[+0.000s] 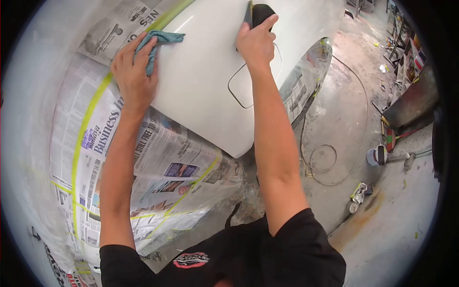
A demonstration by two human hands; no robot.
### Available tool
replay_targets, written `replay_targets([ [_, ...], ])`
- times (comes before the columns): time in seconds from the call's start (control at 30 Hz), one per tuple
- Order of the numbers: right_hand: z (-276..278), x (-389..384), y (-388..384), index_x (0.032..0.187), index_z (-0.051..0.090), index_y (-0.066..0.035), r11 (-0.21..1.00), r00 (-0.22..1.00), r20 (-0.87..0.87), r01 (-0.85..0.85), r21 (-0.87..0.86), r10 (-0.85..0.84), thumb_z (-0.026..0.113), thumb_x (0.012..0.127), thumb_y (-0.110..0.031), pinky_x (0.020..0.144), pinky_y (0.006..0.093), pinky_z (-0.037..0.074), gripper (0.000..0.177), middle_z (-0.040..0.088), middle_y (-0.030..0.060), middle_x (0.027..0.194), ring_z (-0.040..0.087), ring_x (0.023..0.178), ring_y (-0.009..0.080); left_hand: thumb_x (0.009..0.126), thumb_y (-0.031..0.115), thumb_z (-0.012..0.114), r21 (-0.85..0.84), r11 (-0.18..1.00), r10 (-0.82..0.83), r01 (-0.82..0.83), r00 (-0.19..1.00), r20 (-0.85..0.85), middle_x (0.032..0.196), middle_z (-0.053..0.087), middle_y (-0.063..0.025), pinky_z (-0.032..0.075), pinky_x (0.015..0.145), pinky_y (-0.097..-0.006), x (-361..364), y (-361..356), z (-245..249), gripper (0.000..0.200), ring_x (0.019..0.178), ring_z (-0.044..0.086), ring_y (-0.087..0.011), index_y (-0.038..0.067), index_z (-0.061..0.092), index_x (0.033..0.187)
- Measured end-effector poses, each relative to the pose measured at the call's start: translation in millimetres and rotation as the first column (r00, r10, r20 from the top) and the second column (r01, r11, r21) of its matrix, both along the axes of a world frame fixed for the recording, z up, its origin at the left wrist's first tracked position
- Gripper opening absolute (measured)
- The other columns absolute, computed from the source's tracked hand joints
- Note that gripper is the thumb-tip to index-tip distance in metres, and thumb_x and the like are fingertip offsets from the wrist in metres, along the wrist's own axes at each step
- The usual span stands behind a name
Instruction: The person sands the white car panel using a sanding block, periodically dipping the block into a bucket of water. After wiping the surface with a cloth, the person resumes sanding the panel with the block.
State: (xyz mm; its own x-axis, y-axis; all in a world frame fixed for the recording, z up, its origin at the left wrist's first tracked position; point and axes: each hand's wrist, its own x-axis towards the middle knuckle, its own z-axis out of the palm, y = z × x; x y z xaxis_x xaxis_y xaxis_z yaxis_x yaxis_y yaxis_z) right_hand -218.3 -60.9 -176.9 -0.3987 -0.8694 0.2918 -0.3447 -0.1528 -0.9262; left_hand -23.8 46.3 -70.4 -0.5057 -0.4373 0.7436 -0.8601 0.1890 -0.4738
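My left hand (134, 71) holds a crumpled teal cloth (165, 37) at the left edge of a white car panel (205, 91), beside taped newspaper. Higher up and to the right, my right hand (256, 43) is wrapped round a black block (262, 13) with a thin grey sheet along its left side, on the panel. The block's underside is hidden. Below my right hand the rounded outline of a flap shows in the panel, partly covered by my forearm.
Newspaper (158, 153) with yellow-green tape covers the surfaces left of and below the panel. A hose (366, 115) loops over the concrete floor at right. A small bucket (377, 156) and cluttered shelves stand by the right wall.
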Motion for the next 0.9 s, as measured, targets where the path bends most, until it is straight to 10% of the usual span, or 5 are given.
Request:
replay_targets([
  [0.17, -34, 86, 120, 0.165, 0.009, 0.000, 0.971, 0.999, -0.038, -0.009, -0.239, 0.000, 0.069, 0.095, -0.030, 0.073, 0.0501, 0.060, 0.097, 0.056, 0.0334, 0.113, 0.067, 0.097, 0.0474, 0.084, 0.007, 0.076, 0.008, 1.000, -0.005, 0.006, 1.000, -0.008, 0.138, 0.066, 0.0018, 0.038, 0.107, -0.0400, -3, 2, 1, 0.044, 0.123, 0.059, -0.0234, 0.018, 0.073, 0.127],
  [0.4, 8, -27, -14, 0.160, 0.010, 0.005, 0.988, 0.999, 0.030, -0.029, 0.150, 0.025, 0.063, 0.100, -0.031, 0.077, 0.0490, 0.059, 0.089, 0.058, 0.0331, 0.113, 0.068, 0.092, 0.0446, 0.084, 0.007, 0.077, -0.005, 1.000, 0.000, 0.000, 1.000, 0.018, 0.138, 0.066, 0.0015, 0.037, 0.108, -0.0395, 0, -1, 0, 0.045, 0.123, 0.059, -0.0231, 0.019, 0.073, 0.127],
  [0.67, -29, 64, 118, 0.165, 0.001, -0.002, 0.974, 0.976, 0.032, -0.210, -0.084, 0.213, 0.060, 0.101, -0.036, 0.086, 0.0566, 0.056, 0.094, 0.056, 0.0382, 0.120, 0.067, 0.098, 0.0517, 0.083, 0.006, 0.076, 0.022, 1.000, -0.006, 0.005, 1.000, 0.011, 0.139, 0.066, 0.0008, 0.038, 0.108, -0.0396, -2, 1, 1, 0.046, 0.123, 0.059, -0.0239, 0.018, 0.073, 0.127],
  [0.9, 17, -27, -28, 0.161, 0.005, 0.005, 0.988, 0.999, 0.041, -0.009, 0.152, 0.003, 0.061, 0.101, -0.033, 0.082, 0.0510, 0.059, 0.091, 0.058, 0.0327, 0.118, 0.067, 0.101, 0.0462, 0.080, 0.007, 0.078, 0.000, 1.000, -0.001, 0.001, 1.000, 0.017, 0.138, 0.066, 0.0006, 0.039, 0.107, -0.0394, 2, 3, -1, 0.048, 0.123, 0.059, -0.0239, 0.018, 0.073, 0.127],
])
